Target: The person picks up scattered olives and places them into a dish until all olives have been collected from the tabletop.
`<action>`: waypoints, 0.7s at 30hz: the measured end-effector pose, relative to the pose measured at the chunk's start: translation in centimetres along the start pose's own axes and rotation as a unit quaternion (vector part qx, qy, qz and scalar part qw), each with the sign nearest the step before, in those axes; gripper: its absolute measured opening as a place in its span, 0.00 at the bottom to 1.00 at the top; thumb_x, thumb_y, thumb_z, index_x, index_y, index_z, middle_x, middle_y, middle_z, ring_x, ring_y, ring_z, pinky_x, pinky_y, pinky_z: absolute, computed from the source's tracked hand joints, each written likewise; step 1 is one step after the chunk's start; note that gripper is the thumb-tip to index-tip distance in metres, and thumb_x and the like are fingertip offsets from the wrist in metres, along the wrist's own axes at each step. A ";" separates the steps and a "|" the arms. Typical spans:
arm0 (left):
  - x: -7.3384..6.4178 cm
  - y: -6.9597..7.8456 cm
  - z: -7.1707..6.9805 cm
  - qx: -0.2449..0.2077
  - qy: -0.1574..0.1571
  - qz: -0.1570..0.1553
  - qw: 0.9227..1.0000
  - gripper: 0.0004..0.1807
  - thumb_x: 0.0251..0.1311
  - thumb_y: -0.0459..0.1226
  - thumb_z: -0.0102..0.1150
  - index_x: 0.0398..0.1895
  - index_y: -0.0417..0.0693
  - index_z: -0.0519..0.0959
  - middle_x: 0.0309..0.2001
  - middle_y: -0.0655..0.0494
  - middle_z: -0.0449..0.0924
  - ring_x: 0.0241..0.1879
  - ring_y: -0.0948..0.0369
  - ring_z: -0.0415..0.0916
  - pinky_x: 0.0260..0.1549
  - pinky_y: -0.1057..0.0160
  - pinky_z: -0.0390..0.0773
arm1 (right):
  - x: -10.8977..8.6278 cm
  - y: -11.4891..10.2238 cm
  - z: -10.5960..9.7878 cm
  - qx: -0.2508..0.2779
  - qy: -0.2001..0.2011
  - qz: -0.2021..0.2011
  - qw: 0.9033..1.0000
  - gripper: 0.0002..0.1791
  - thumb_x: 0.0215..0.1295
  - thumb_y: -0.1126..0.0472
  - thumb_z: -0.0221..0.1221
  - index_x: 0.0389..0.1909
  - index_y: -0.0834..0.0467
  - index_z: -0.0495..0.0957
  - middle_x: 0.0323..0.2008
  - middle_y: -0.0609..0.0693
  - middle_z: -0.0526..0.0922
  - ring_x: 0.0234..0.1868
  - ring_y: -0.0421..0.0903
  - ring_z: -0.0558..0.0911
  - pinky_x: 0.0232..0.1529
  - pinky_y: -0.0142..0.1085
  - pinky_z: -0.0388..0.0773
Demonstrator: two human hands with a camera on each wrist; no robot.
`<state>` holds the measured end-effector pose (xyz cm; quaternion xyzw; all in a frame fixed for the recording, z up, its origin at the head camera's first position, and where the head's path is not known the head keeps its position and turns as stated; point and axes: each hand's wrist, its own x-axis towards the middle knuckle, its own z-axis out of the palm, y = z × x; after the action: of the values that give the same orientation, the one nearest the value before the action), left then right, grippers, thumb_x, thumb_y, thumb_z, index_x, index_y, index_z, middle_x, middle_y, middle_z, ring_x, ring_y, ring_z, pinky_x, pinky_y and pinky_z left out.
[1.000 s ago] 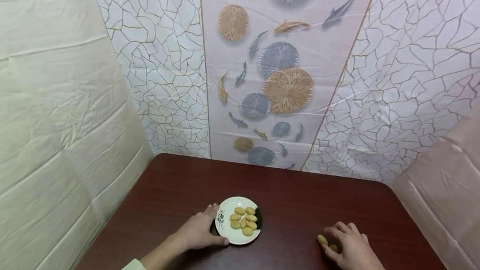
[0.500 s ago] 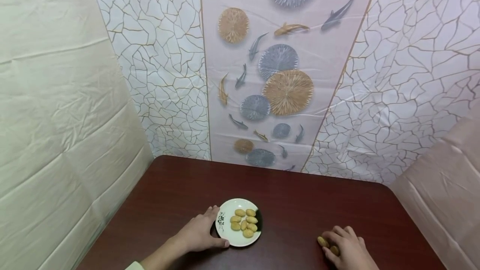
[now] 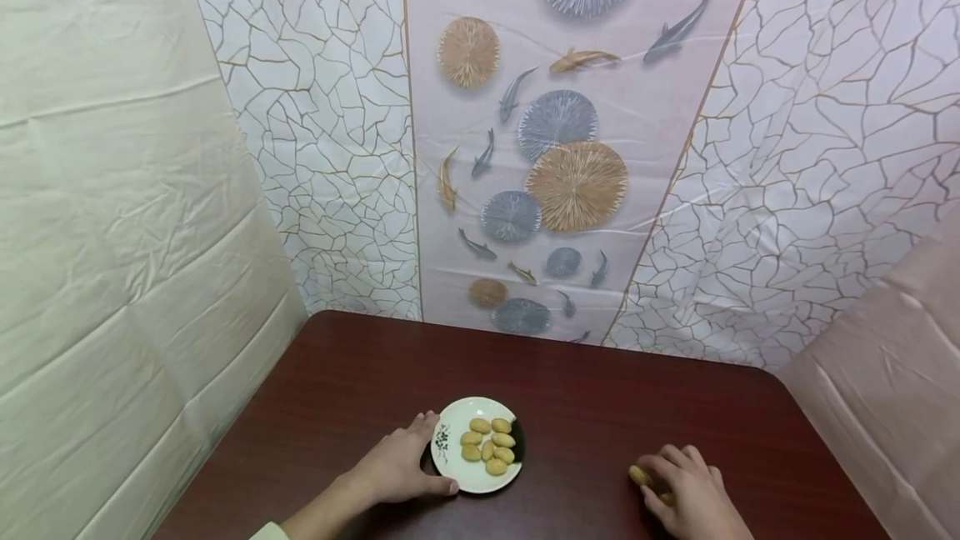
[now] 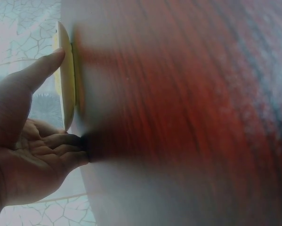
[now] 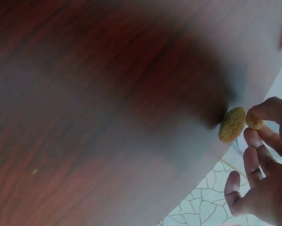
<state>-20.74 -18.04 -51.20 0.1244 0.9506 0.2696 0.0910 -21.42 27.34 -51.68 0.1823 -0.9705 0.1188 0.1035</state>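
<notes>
My left hand [image 3: 396, 463] holds the rim of a small white plate [image 3: 457, 473], thumb at the near edge and fingers at the left side. The plate has a dark green patch and a floral print, and carries several yellow-brown oval, nut-like pieces [image 3: 496, 467]. Out to the right, my right hand [image 3: 693, 494] pinches one wrinkled oval piece [image 5: 254, 121] between thumb and a finger. A second, larger-looking wrinkled oval piece [image 5: 232, 125] lies on the table right beside that one. In the head view, the fingers partly cover both pieces.
The dark red-brown wooden table [image 3: 570, 407] reaches back to a patterned cloth wall [image 3: 517, 273]. Cream cloth [image 3: 150, 232] hangs on the left, and another cloth panel [image 3: 892, 373] hangs on the right.
My right hand has moved slightly left, and the oval piece at its fingertips has shifted left with it. My left hand and the plate keep their place.
</notes>
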 end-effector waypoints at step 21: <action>-0.2 0.1 -0.2 0.000 0.007 0.002 1.000 0.67 0.55 0.63 0.81 0.85 0.30 0.61 0.82 0.26 0.63 0.80 0.29 0.66 0.75 0.26 0.69 | 2.5 -3.6 0.1 0.019 0.167 -0.105 0.980 0.26 0.42 0.65 0.87 0.42 0.42 0.89 0.41 0.29 0.84 0.41 0.33 0.71 0.38 0.32 0.60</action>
<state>-20.57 -18.12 -50.92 0.1241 0.9510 0.2706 0.0838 -22.31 23.19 -50.51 0.2624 -0.9128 0.1546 0.2722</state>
